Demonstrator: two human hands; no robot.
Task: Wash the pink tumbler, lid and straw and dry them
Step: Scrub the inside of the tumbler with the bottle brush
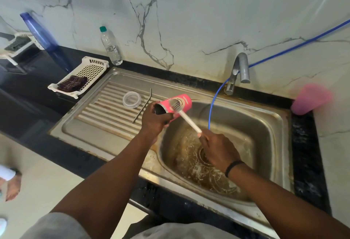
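Observation:
My left hand (154,120) grips the pink tumbler (182,102) near its open mouth and holds it on its side over the left edge of the sink basin (261,144). My right hand (217,148) holds a white-handled brush (187,118) by the end of its handle. The bristle head lies against the tumbler's outer wall. The clear lid (132,99) lies flat on the ribbed drainboard (106,113). Just right of the lid lies the metal straw (143,106).
A white basket (91,70) with a dark checked cloth (72,83) stands left of the drainboard. A clear water bottle (110,46) and a blue bottle (44,37) stand at the wall. The tap (239,70) and a blue hose (214,102) are behind the basin; a pink cup (310,99) stands at right.

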